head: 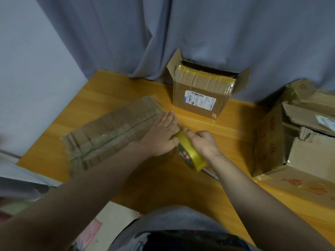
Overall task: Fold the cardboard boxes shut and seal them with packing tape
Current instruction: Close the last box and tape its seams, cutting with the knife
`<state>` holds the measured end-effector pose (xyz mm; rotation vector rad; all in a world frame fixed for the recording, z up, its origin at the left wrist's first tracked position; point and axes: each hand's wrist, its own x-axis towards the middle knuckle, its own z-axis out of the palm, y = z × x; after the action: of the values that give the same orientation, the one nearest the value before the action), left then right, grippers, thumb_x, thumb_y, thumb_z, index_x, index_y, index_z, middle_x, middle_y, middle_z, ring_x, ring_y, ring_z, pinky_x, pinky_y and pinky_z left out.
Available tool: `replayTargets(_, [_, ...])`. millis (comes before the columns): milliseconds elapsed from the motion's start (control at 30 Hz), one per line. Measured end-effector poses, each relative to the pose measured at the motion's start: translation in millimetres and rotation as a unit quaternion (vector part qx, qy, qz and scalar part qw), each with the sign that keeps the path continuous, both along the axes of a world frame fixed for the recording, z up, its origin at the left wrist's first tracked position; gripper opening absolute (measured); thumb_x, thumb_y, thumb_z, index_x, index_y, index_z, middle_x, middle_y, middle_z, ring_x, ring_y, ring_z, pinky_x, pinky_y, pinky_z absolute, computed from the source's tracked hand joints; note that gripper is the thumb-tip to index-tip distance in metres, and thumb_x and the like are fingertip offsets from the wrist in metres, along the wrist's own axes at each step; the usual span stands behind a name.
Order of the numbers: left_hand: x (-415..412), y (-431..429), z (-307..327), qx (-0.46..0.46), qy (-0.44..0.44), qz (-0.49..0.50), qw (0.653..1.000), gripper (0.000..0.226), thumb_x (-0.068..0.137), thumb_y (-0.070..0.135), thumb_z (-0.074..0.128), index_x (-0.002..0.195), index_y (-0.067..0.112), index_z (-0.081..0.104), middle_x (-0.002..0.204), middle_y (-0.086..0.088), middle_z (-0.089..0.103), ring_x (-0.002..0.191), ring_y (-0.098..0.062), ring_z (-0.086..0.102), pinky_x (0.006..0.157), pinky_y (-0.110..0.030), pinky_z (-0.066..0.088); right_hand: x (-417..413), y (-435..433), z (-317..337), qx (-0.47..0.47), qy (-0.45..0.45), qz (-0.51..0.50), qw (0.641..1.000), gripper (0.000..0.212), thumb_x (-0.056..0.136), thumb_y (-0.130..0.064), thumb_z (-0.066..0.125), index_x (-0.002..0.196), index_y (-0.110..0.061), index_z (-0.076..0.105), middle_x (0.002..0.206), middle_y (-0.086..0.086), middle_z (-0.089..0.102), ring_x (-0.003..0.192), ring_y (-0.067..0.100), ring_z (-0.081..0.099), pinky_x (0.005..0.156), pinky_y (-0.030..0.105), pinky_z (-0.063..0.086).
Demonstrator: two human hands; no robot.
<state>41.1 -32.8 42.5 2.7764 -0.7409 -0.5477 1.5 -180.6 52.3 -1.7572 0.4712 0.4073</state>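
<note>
Wearing a grey shirt (181, 220) at six o'clock, nearest the lens, and reaching both bare forearms out over the yellow wooden table (226, 127). Pressing down with the left hand (161, 134), palm flat, fingers straight and held together, on the three o'clock end of the flat cardboard box (112, 131). Gripping the tape roll (192, 154), yellow and standing on edge, with the right hand (204, 145) just beside the left at its four o'clock, fingers curled through the core and the roll's rim touching the left hand. Looking toward nine o'clock along the rest of that flat box, with glossy clear tape over its centre seam. Facing, at twelve o'clock, a small open box (201, 95) with flaps up, a taped parcel (204, 78) inside and a white shipping label (199, 102) on its front, backed against the grey curtain (199, 33). Having at three o'clock, well apart, a large crumpled box (293, 138) with red print and loose, open flaps. Half covering, under the right wrist, a thin metal thing (210, 173) too hidden to name.
</note>
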Motion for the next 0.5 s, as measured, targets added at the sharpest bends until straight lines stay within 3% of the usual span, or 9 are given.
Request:
replayTargets(67, [7.1,13.5,-1.6,0.037,-0.032,-0.038,0.998,0.086,0.090,0.026,0.049,0.149,0.005,-0.010,0.157,-0.013,-0.019,0.145,-0.021,-0.018,0.118,-0.032,-0.011,-4.6,1.2,-0.7,0.054,0.015,0.016,0.998,0.042,0.090,-0.043,0.060,0.084,-0.002,0.066,0.073,0.019,0.069,0.058,0.026,0.064,0.066,0.037,0.057])
replayTargets(133, [14.5,28.4,1.2,0.079,-0.055,-0.080,0.992,0.091,0.086,0.019,0.053,0.149,0.004,-0.011,0.157,-0.014,-0.019,0.145,-0.022,-0.018,0.117,-0.032,-0.012,-12.5,3.6,-6.2,0.061,0.037,0.066,0.995,0.052,0.085,-0.048,0.064,0.118,-0.009,0.061,0.107,0.008,0.067,0.093,0.021,0.062,0.089,0.036,0.051])
replayTargets(233, [17.7,45.4,11.0,0.142,-0.074,-0.104,0.982,0.089,0.087,0.015,0.050,0.149,0.011,-0.015,0.156,-0.014,-0.022,0.145,-0.024,-0.020,0.116,-0.034,-0.011,-17.9,14.4,-14.9,0.068,0.006,0.087,0.994,0.051,0.092,-0.035,0.059,0.134,-0.007,0.048,0.109,-0.005,0.059,0.102,0.014,0.052,0.091,0.024,0.038])
replayTargets(300, [13.8,48.9,10.2,0.172,-0.087,-0.076,0.978,0.093,0.085,0.013,0.051,0.150,0.017,-0.017,0.156,-0.014,-0.023,0.145,-0.025,-0.019,0.117,-0.037,-0.008,-14.7,24.9,-19.8,0.054,-0.012,0.081,0.995,0.038,0.093,-0.035,0.058,0.122,-0.011,0.056,0.107,-0.004,0.061,0.104,0.016,0.053,0.084,0.021,0.037])
replayTargets(333, [12.3,48.5,7.7,0.164,-0.079,-0.062,0.981,0.094,0.085,0.012,0.051,0.150,0.018,-0.016,0.156,-0.013,-0.022,0.145,-0.025,-0.018,0.117,-0.037,-0.006,-11.8,29.9,-22.2,0.037,-0.018,0.084,0.996,0.021,0.093,-0.034,0.058,0.103,-0.015,0.059,0.092,-0.006,0.060,0.092,0.014,0.054,0.075,0.021,0.037])
replayTargets(400, [13.2,47.2,4.0,0.113,-0.045,-0.035,0.992,0.089,0.087,0.015,0.048,0.150,0.016,-0.014,0.157,-0.010,-0.020,0.146,-0.021,-0.016,0.119,-0.036,-0.005,-7.9,36.3,-29.6,-0.001,-0.025,0.090,0.996,0.030,0.093,-0.035,0.058,0.071,-0.015,0.050,0.063,-0.006,0.046,0.065,0.013,0.047,0.058,0.026,0.032])
replayTargets(433, [13.8,47.5,3.8,0.080,-0.027,-0.017,0.996,0.084,0.090,0.018,0.046,0.150,0.014,-0.013,0.158,-0.008,-0.018,0.146,-0.018,-0.015,0.119,-0.035,-0.005,-7.0,39.2,-31.1,-0.015,-0.013,0.092,0.996,0.034,0.093,-0.035,0.058,0.067,-0.016,0.048,0.060,-0.004,0.043,0.060,0.014,0.044,0.057,0.028,0.032])
replayTargets(500, [15.1,48.0,2.7,0.036,-0.023,0.013,0.999,0.076,0.096,0.028,0.040,0.151,0.011,-0.010,0.159,-0.006,-0.013,0.146,-0.015,-0.011,0.119,-0.032,-0.006,-3.5,44.9,-34.1,-0.010,0.003,0.076,0.997,0.029,0.093,-0.036,0.058,0.079,-0.011,0.058,0.071,0.001,0.050,0.071,0.019,0.049,0.069,0.033,0.040])
